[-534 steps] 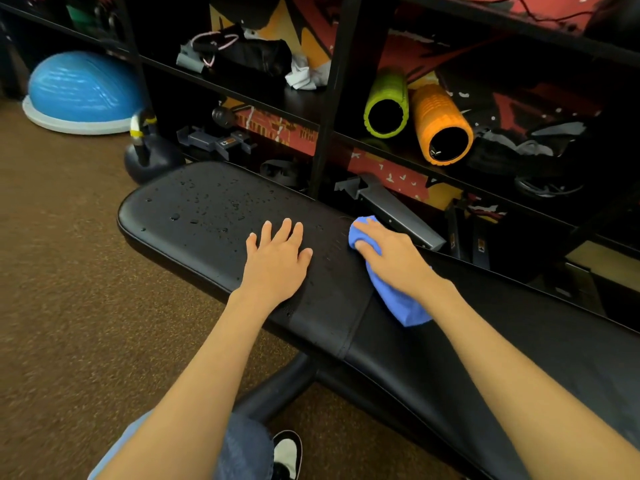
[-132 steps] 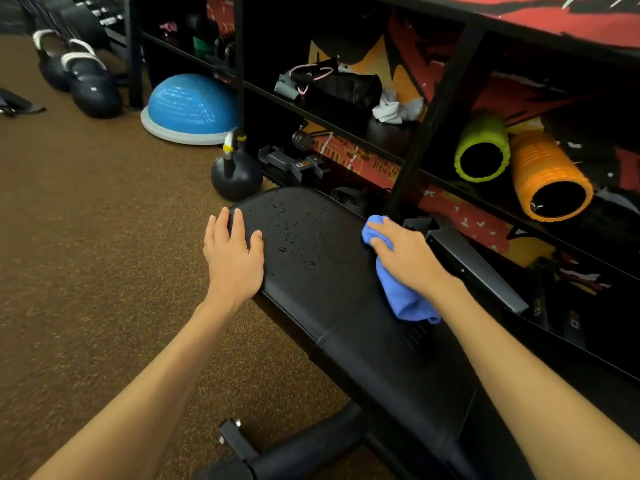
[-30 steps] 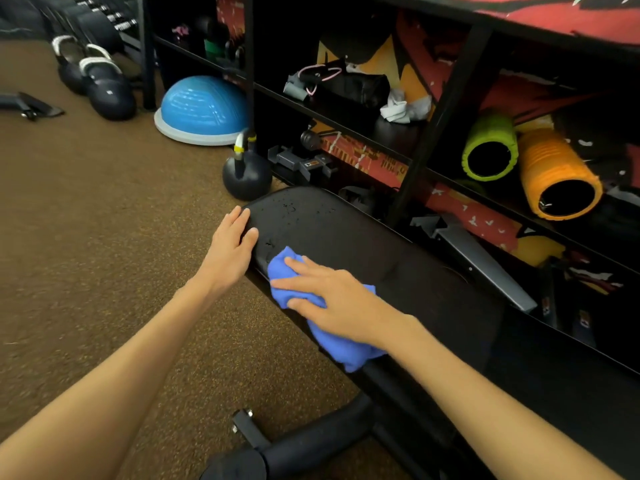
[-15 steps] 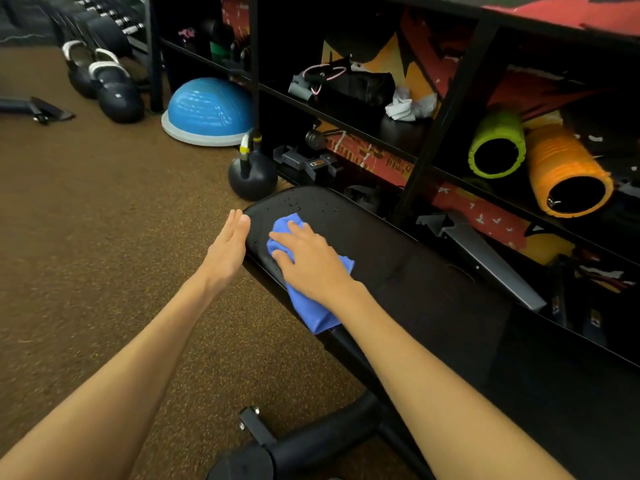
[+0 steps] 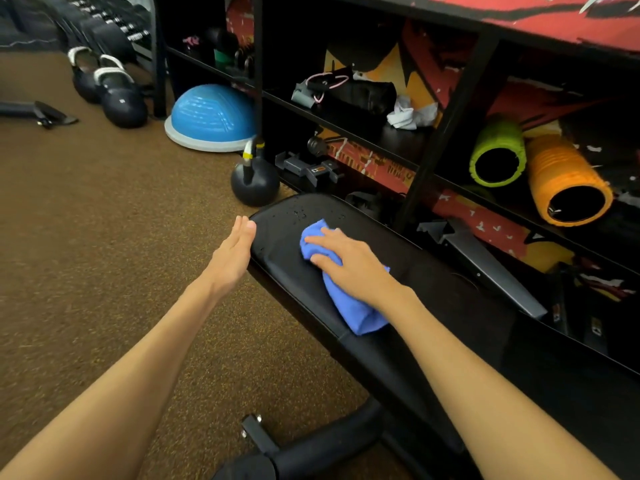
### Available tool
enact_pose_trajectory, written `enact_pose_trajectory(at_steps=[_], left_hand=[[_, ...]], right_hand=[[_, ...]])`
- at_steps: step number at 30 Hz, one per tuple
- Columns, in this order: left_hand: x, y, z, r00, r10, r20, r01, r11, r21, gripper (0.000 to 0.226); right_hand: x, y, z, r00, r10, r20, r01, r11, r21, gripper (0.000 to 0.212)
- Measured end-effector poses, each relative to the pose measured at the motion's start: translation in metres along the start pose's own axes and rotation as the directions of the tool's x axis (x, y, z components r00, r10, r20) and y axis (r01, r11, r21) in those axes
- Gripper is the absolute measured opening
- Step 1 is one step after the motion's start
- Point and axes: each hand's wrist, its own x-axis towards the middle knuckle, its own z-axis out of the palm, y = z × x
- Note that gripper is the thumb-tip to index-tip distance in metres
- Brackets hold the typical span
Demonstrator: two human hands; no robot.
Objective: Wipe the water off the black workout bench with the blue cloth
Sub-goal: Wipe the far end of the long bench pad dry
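Fingers (image 5: pixel 320 241) of the right hand (image 5: pixel 353 268) spread flat, pressing down on the crumpled blue cloth (image 5: pixel 349 301), not curled around it. Cloth bunched under the palm, lying on the padded black workout bench (image 5: pixel 398 344), one corner poking out ahead of the fingertips, another trailing back under the wrist. Just beyond, near the bench's rounded far end, small water droplets (image 5: pixel 301 213) beading on the vinyl. Left hand (image 5: pixel 233 258) open, fingers straight and together, edge-on against the bench's near side. Further out: black kettlebell with yellow-banded handle (image 5: pixel 254 180) on the brown floor, blue half-dome balance trainer (image 5: pixel 211 117) behind it.
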Motion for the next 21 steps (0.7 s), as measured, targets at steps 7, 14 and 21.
enact_pose_trajectory(at_steps=[7,14,21], left_hand=[[0.005,-0.005,-0.005,1.000,-0.015,-0.018,0.016,0.999,0.035,0.074],[-0.018,0.037,0.008,0.999,-0.013,-0.032,0.020,0.968,0.251,0.054],[-0.072,0.085,0.059,0.961,0.229,-0.153,-0.175,0.937,0.303,0.027]], right_hand=[[0.018,-0.032,0.041,0.997,0.000,-0.071,-0.018,0.969,-0.247,0.048],[-0.022,-0.049,0.033,0.994,-0.079,0.072,0.079,0.997,-0.005,0.048],[-0.020,-0.040,0.002,0.960,0.273,0.064,-0.276,0.882,0.382,0.053]])
